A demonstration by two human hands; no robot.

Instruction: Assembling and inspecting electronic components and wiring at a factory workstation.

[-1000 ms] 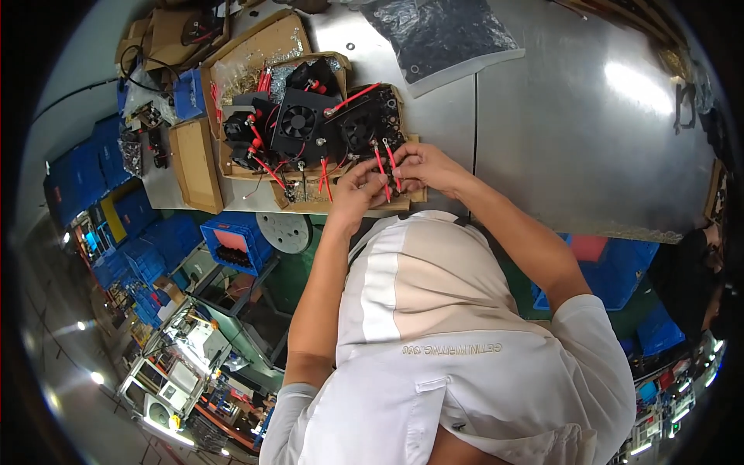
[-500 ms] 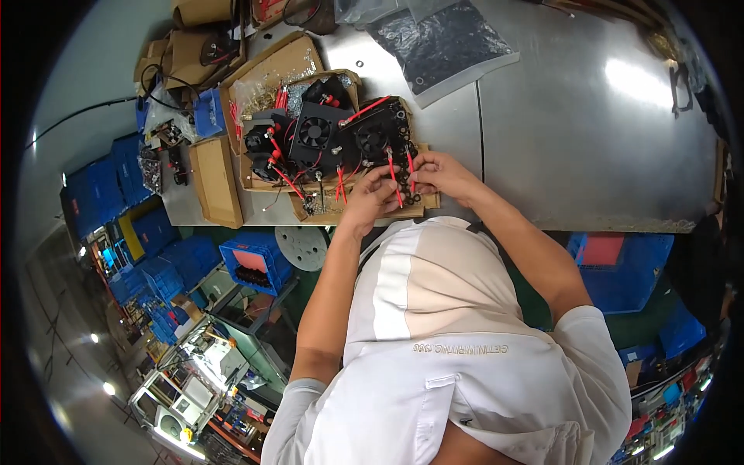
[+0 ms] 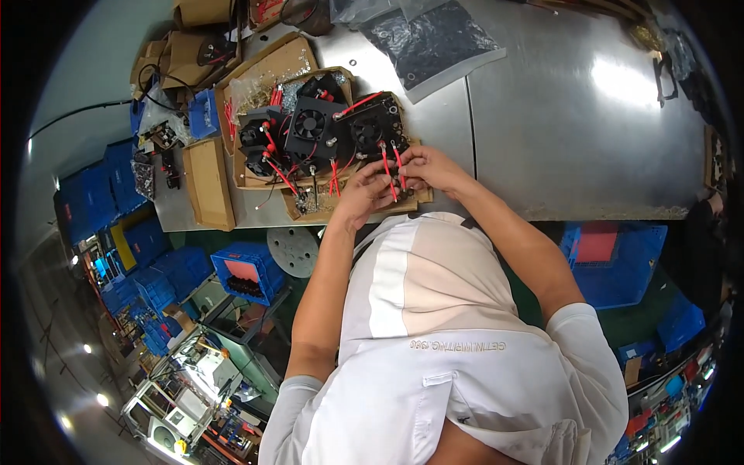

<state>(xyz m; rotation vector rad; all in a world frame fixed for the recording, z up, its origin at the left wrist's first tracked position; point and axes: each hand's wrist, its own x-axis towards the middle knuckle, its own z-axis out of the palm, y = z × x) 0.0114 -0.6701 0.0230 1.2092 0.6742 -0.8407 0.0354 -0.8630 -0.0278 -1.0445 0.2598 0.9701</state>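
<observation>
At the near edge of a metal bench, my two hands meet over black parts with small cooling fans. My left hand (image 3: 364, 195) has its fingers curled closed at a red cable (image 3: 386, 164) with a metal ring end. Just to its right, my right hand (image 3: 432, 169) pinches a second red cable (image 3: 397, 157) between thumb and fingers. Both cables lead up toward a black fan unit (image 3: 366, 133). Farther left sits another fan unit (image 3: 309, 124), square and black. The fingertips partly cover the cables' lower ends.
A cardboard tray (image 3: 229, 116) holds the fan units, loose hardware and more red cables. Beyond my right hand lies a clear bag of small black parts (image 3: 430, 46). An empty-looking cardboard lid (image 3: 208, 182) rests at the left. Blue crates (image 3: 620, 267) stand below the bench.
The whole view has shifted slightly, moving the bench a little left. My right fingers have moved slightly in toward the left hand; both hands stay at the red cables.
</observation>
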